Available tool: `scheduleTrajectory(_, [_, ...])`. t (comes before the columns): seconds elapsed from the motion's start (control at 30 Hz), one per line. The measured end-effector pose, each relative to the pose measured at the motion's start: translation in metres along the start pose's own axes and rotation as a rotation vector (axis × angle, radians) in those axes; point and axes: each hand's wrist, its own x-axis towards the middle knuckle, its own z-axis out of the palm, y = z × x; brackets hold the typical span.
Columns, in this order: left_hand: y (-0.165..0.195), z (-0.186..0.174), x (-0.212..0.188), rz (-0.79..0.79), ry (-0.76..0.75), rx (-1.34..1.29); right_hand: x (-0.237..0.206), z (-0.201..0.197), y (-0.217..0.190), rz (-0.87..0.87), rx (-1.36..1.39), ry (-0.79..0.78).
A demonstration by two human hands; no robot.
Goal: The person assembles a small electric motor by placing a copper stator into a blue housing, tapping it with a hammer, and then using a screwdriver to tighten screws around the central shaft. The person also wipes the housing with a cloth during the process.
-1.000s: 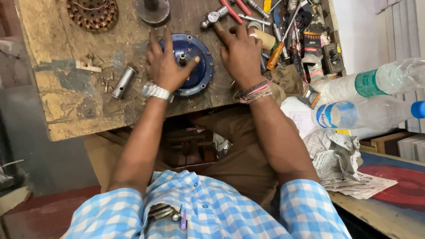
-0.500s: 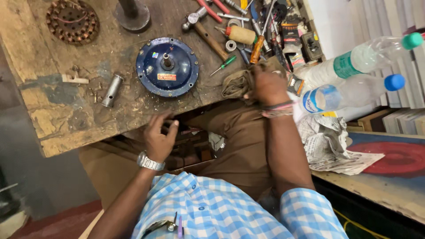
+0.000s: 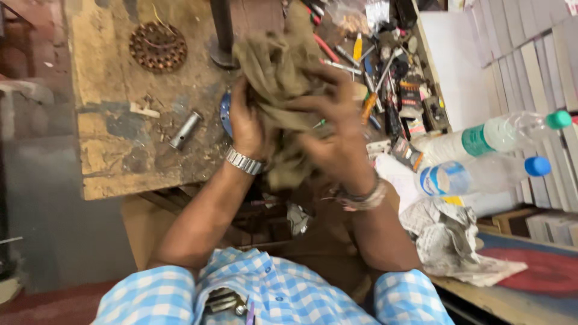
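Olive-brown cloth [image 3: 283,78], crumpled and grimy, is bunched between both hands above the near edge of the wooden workbench [image 3: 108,120]. The left hand [image 3: 247,123], a metal watch at its wrist, curls its fingers into the cloth's left side; the right hand [image 3: 337,138], with bands at its wrist, is spread wide with fingers pressing the fabric from the right. Both grip the cloth, so neither hand is empty or flat.

Just behind the cloth, a sliver of a blue round metal part [image 3: 225,114] shows at the left hand's knuckles; most of it is hidden. Left of the cloth lie a small steel tube [image 3: 184,130] and, farther back, a rusty perforated disc [image 3: 158,46]. Right of the cloth sits a heap of screwdrivers and pliers [image 3: 385,72], then two clear plastic bottles [image 3: 481,156].

To wipe well, I judge it best to work the fabric between the palms, turning a cleaner fold outward and keeping loose ends off the tools.
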Motion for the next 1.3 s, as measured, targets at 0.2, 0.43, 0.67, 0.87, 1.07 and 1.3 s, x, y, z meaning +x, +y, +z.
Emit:
scheduleTrajectory(0.2, [-0.047, -0.002, 0.028, -0.068, 0.046, 0.483, -0.009, 0.074, 0.077, 0.039, 0.263, 0.143])
scheduleTrajectory(0.43, [-0.064, 0.031, -0.031, 0.337, -0.468, 1.135, -0.016, 0.019, 0.150, 0.334, 0.535, 0.453])
scheduleTrajectory(0.67, [-0.046, 0.016, 0.078, 0.368, -0.002, 1.523, -0.079, 0.095, 0.104, 0.471, 0.652, 0.156])
scheduleTrajectory(0.87, [-0.064, 0.012, 0.047, 0.348, -0.412, 1.097, -0.084, 0.088, 0.076, 0.526, 0.841, 0.193])
scheduleTrajectory(1.07, [-0.060, 0.039, -0.024, 0.317, -0.604, 1.355, -0.045, 0.043, 0.103, 0.424, 0.736, 0.387])
scheduleTrajectory(1.3, [-0.014, 0.044, -0.080, 0.490, -0.231, 1.732, -0.051, 0.043, 0.090, 0.441, 0.824, 0.315])
